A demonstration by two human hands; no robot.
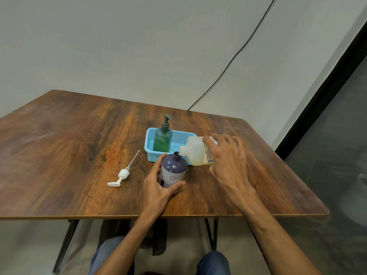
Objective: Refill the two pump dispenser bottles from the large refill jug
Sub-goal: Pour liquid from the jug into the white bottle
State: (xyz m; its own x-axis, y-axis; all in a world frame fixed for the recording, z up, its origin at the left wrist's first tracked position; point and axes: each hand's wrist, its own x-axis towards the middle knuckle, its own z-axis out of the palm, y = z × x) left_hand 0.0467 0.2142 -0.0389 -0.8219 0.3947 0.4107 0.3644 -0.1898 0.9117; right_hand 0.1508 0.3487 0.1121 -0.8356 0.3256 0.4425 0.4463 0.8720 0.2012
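A dark wood-grain table [69, 151] stands against a pale wall, where a black cable [238, 50] runs down behind the far edge; a dark-framed glass panel closes the room on the right. On the table a blue basket [179, 138] holds a green pump bottle [162, 139] upright in its left end. A white pump [121, 176] lies on its side well to the left. The left hand [156, 187] reaches in from below, its fingers [160, 160] and thumb curled round the purple bottle [173, 169], which stands open-necked just in front of the basket. The right hand [228, 161] holds the refill jug [193, 150] tipped sideways, fingers spread over its labelled body, spout at the purple bottle's neck (no stream can be made out).
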